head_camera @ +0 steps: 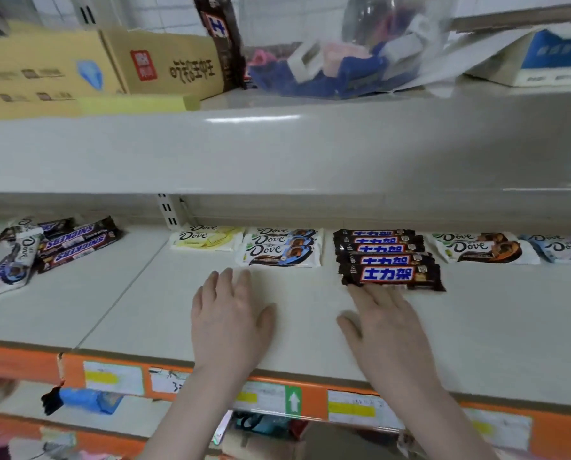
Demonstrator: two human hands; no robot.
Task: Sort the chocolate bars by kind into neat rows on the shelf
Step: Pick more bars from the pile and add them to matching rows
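— Both hands lie flat on the shelf (128, 303), nearest of all. How are the fingers?

— Straight and spread, holding nothing. On the left hand (229, 318) they point toward the blue Dove row (281, 247) and stop just short of it. On the right hand (388, 322) the fingertips touch the near edge of the front Snickers bar (390, 276).

— And the bars, from the left?

— At the far left sits a loose heap (41, 250): Snickers and Dove bars lying askew, some overlapping. Next comes a yellow Dove row (207, 239), then the blue Dove row, three or so deep. Then a Snickers row (382, 250), five bars overlapping front to back. Further right an orange-brown Dove row (483, 249), and a pale blue Dove row (563, 249) at the edge of the view.

— Any containers?

— On the upper shelf (277, 151), a yellow cardboard box (78, 71) at the left; its contents are hidden. A brown chocolate packet (219, 38) stands against it. To the right, a clear plastic bag (350, 58) holds blue, pink and white items, too blurred to name.
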